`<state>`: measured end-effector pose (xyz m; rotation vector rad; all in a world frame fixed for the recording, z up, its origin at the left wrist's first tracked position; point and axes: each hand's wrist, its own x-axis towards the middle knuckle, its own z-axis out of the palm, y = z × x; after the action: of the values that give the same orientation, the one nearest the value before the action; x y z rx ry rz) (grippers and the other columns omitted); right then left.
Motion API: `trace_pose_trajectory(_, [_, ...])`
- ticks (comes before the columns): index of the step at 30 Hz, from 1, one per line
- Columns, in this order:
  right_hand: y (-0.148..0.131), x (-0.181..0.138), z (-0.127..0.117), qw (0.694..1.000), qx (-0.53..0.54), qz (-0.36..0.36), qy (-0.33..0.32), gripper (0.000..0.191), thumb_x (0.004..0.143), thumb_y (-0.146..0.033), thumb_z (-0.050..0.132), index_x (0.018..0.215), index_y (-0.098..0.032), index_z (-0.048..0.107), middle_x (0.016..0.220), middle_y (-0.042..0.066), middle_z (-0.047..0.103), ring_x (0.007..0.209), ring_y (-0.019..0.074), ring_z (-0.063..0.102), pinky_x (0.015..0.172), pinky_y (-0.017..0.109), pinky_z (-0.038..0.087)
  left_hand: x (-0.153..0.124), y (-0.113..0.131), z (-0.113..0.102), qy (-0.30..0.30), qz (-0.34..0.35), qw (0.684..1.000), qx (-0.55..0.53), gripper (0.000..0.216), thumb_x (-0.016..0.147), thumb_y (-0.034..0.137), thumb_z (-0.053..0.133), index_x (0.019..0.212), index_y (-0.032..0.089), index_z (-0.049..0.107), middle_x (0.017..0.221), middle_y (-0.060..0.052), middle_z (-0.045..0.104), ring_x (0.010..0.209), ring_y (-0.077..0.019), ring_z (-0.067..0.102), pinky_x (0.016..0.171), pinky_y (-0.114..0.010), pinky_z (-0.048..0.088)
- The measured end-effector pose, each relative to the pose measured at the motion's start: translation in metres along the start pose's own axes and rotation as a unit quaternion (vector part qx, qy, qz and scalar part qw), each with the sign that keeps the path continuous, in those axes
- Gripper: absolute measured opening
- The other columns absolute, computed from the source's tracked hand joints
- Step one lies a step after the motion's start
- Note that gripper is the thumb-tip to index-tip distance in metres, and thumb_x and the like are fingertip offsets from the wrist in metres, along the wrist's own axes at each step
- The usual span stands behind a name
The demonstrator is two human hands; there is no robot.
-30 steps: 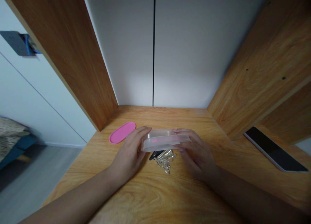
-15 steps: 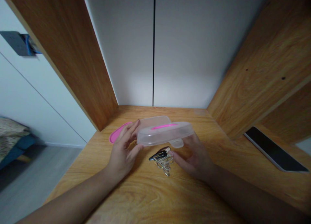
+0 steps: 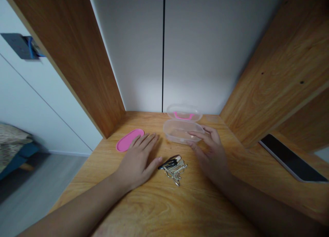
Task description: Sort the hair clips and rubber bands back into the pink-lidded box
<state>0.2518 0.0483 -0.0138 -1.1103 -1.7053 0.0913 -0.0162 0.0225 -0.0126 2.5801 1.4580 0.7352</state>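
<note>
On the brown wooden tabletop [image 3: 164, 209], heaped silver-and-black metal clips [image 3: 175, 167] could scatter if the left hand [image 3: 135, 165], fingers [image 3: 142, 143] flat and released, slid sideways, and beyond, the clear oval plastic box [image 3: 176, 132] might tip if the right hand [image 3: 212, 158], its grip unclear, pressed its rim.

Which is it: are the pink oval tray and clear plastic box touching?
Apart: the head view shows the left hand and wooden tabletop between tray and box.
</note>
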Motion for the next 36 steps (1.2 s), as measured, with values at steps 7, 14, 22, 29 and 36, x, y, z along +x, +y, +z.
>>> trace_pose_trajectory(7, [0.010,0.003,0.005,0.999,0.012,0.047,0.010,0.019,0.090,-0.039,0.071,0.103,-0.026,0.076,0.123,0.010,0.057,0.123,0.0307,0.056,0.105,0.054,0.049,0.002,-0.001,0.004,-0.066,0.015,0.997,0.044,0.076,0.094,0.063,0.051,0.157,0.024,0.035,0.159,-0.012,0.043,0.149,-0.0421,0.032,0.119,-0.072,0.016])
trace_pose_trajectory(14, [0.007,0.002,0.005,0.999,0.015,0.051,0.007,0.017,0.090,-0.039,0.071,0.099,-0.026,0.075,0.121,0.010,0.057,0.122,0.0307,0.056,0.104,0.053,0.049,0.004,0.006,-0.004,-0.045,0.026,0.997,0.056,0.055,0.096,0.056,0.049,0.137,0.020,0.059,0.139,-0.015,0.061,0.136,-0.0374,0.048,0.118,-0.067,0.025])
trace_pose_trajectory(22, [0.006,0.002,0.005,0.998,0.019,0.052,-0.024,0.016,0.089,-0.039,0.071,0.096,-0.025,0.075,0.124,0.011,0.056,0.124,0.0311,0.055,0.105,0.054,0.047,0.003,0.020,-0.011,-0.032,0.003,0.990,0.139,0.036,0.094,0.044,0.053,0.112,0.017,0.069,0.107,-0.015,0.070,0.113,-0.0363,0.060,0.115,-0.065,0.030])
trace_pose_trajectory(29, [0.006,-0.002,0.009,0.993,0.064,0.031,-0.099,0.011,0.092,-0.032,0.068,0.096,-0.024,0.073,0.127,0.011,0.055,0.121,0.0286,0.059,0.106,0.052,0.047,0.003,0.021,-0.015,-0.025,-0.015,0.983,0.182,0.035,0.095,0.046,0.049,0.093,0.019,0.070,0.088,-0.012,0.073,0.094,-0.0345,0.064,0.110,-0.069,0.033])
trace_pose_trajectory(36, [0.010,-0.003,0.011,0.988,0.066,0.013,-0.136,0.011,0.091,-0.026,0.067,0.100,-0.024,0.072,0.127,0.012,0.056,0.126,0.0286,0.057,0.108,0.049,0.047,-0.001,0.024,-0.013,0.023,-0.012,0.985,0.173,0.043,0.095,0.041,0.051,0.123,0.012,0.064,0.108,-0.016,0.071,0.108,-0.0348,0.063,0.114,-0.064,0.033])
